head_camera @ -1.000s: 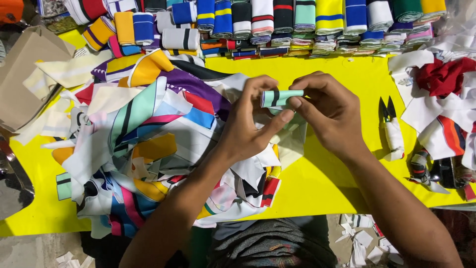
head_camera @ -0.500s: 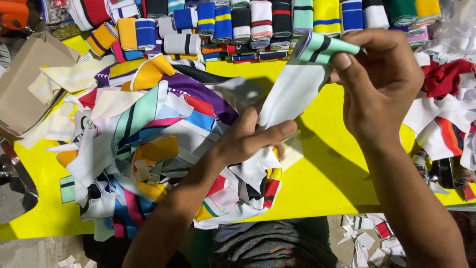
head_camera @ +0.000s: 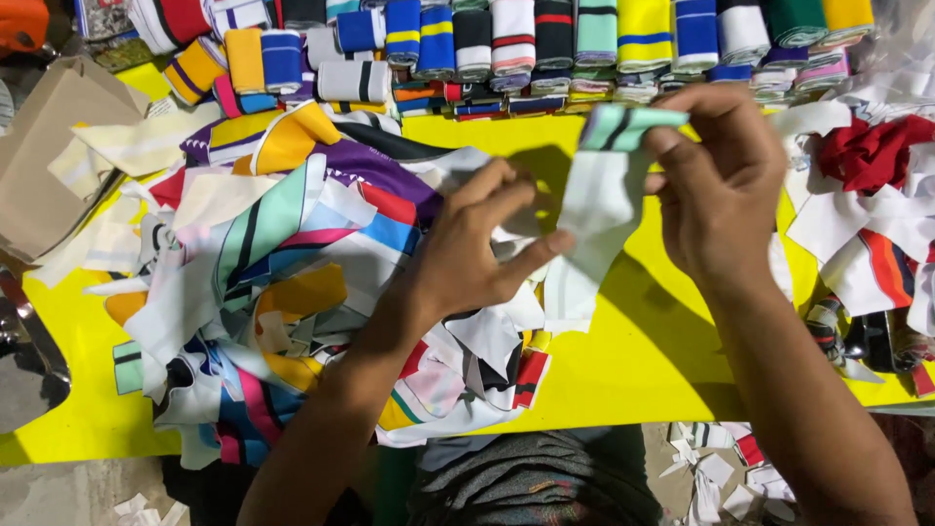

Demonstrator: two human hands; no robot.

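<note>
My right hand [head_camera: 721, 180] pinches the top end of a long white fabric strip [head_camera: 594, 224] with a mint green and black striped end, lifted above the yellow table [head_camera: 623, 360]. My left hand [head_camera: 477, 248] holds the strip lower down, thumb and fingers pressed on its left edge. Under my left forearm lies a loose pile of multicoloured fabric pieces [head_camera: 292, 282].
Several folded striped knit collars [head_camera: 545, 44] line the table's far edge. Brown cardboard [head_camera: 44, 166] sits at the left. Red and white fabric scraps [head_camera: 877, 185] are heaped at the right. Small offcuts [head_camera: 721, 468] lie on the floor below the near edge.
My right hand lifted the strip's striped end from the table's middle up and right, drawing it out long. My left hand has come up off the pile onto the strip's lower part.
</note>
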